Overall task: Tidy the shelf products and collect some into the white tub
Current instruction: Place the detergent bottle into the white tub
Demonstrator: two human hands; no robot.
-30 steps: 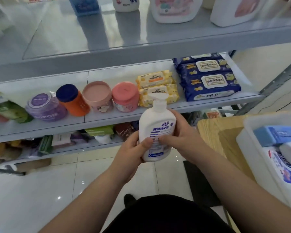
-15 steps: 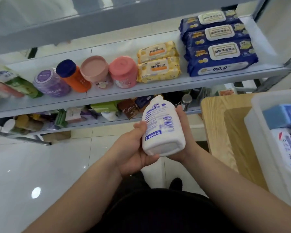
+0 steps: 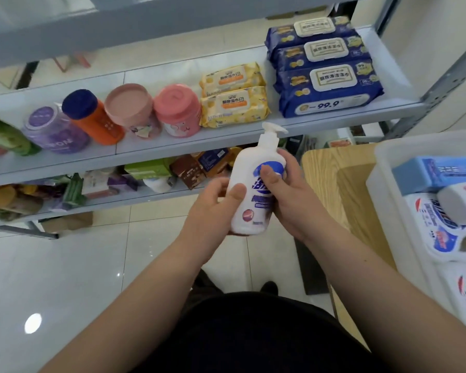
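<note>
We hold the white pump bottle point(image 3: 254, 184) upright before the shelf point(image 3: 199, 142), left hand point(image 3: 213, 208) and right hand point(image 3: 285, 195) both curled round its body, beside the white tub point(image 3: 382, 162).

white tub point(image 3: 414, 144) cut by right edge, pump bottle point(image 3: 249, 211) label partly covered, lower-shelf goods point(image 3: 145, 172) blurred

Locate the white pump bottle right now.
Head view, centre: the pump bottle is held pump end up between the left hand and the right hand, in front of the middle shelf edge, left of the white tub.
</note>
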